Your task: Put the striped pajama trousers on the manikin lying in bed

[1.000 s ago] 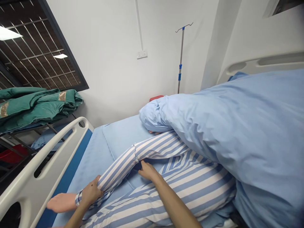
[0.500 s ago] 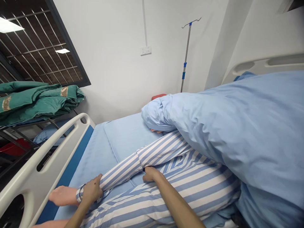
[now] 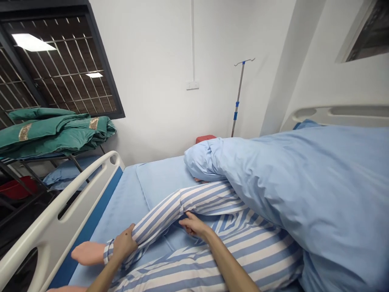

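Note:
A lying figure in blue-and-white striped pyjamas [image 3: 231, 247] has one arm stretched across the bed, under a light blue quilt [image 3: 288, 190] at the right. My left hand [image 3: 124, 243] grips the striped sleeve [image 3: 158, 219] just above its cuff, and a pale hand [image 3: 88, 253] sticks out beyond that cuff. My right hand [image 3: 194, 225] lies with fingers apart on the pyjama front, its fingertips by the underside of the sleeve near the bent elbow. A few fingers [image 3: 199, 179] show beneath the quilt's edge.
A white bed side rail [image 3: 51, 215] runs along the left of the blue mattress [image 3: 158, 182]. Beyond it, green folded blankets [image 3: 57, 136] lie on a metal rack above a red basin [image 3: 15, 188]. An IV pole [image 3: 239, 97] stands by the wall.
The view has tilted and risen, so the room sits lower in the picture. My left hand keeps hold of the sleeve, and my right hand's fingers have spread on the pyjama.

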`<control>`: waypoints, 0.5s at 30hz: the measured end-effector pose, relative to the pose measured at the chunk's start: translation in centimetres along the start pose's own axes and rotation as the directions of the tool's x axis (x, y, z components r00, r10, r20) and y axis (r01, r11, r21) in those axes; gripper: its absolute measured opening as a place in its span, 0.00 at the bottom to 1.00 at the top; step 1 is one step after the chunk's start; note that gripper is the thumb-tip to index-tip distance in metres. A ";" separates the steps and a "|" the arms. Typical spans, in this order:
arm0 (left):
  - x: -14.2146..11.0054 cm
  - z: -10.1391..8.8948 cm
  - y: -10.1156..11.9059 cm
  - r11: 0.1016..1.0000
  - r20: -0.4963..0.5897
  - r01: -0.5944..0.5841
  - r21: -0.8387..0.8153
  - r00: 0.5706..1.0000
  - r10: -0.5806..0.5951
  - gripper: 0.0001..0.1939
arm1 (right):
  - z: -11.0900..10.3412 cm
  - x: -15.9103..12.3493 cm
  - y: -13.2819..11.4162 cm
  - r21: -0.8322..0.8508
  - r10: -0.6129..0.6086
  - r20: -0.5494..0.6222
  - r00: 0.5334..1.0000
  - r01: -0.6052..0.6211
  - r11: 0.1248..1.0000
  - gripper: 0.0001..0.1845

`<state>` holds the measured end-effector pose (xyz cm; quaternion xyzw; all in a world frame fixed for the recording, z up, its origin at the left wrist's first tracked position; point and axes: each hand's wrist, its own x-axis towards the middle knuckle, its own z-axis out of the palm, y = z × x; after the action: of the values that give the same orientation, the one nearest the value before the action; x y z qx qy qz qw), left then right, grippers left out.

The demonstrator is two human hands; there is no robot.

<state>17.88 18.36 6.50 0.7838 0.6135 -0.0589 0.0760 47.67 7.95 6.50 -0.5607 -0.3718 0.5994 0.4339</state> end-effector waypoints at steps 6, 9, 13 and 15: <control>0.2 -4.1 6.9 0.969 -0.062 -0.057 -0.241 0.997 0.044 0.27 | -2.3 -3.3 -9.3 0.396 -0.135 0.027 0.990 0.113 0.911 0.21; 0.6 -6.0 10.7 0.947 -0.115 -0.103 -0.304 0.991 0.071 0.24 | -3.9 -4.6 -13.0 0.516 -0.204 -0.009 0.979 0.180 0.837 0.16; 0.9 -6.2 14.0 0.919 -0.131 -0.085 -0.384 0.991 0.037 0.26 | -5.5 -5.1 -15.1 0.589 -0.212 -0.027 0.977 0.187 0.786 0.09; 0.9 -5.7 14.8 0.912 -0.121 -0.065 -0.405 0.993 0.017 0.25 | -5.7 -5.0 -15.4 0.604 -0.196 -0.017 0.980 0.167 0.780 0.09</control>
<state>32.42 16.88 12.59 0.7654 0.5992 0.1171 0.2036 54.92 8.33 22.05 -0.3411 -0.2241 0.6547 0.6363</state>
